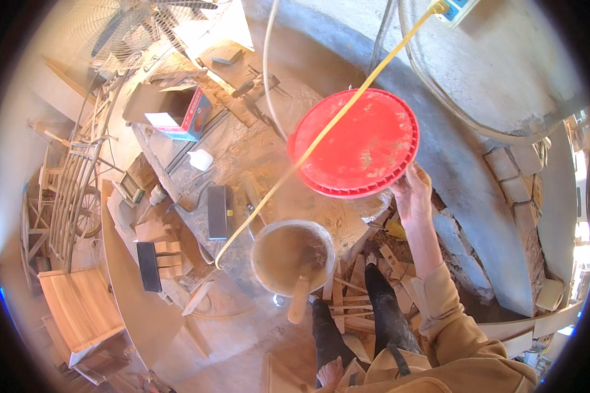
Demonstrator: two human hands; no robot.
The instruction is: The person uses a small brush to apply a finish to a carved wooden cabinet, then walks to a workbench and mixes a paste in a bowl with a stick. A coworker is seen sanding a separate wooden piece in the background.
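Note:
My right hand (413,192) grips the edge of a round red bucket lid (360,147), fingers behind the rim. The lid is raised, and pale smears mark its top. A thin yellow cord (334,121) crosses in front of it. Below the lid stands an uncovered pale bucket (255,262) with murky brownish contents. A wooden handle (299,300) leans out over the bucket's near rim; its other end is down inside. My left hand (330,373) is low against my body at the bottom edge, its fingers too unclear to read.
A dusty workbench (242,150) carries an opened cardboard box (193,114), a white bottle (200,159) and a dark rectangular block (217,211). Wood scraps (351,304) litter the floor by my feet. A wooden cabinet (80,308) stands left; hoses (439,95) hang along the wall.

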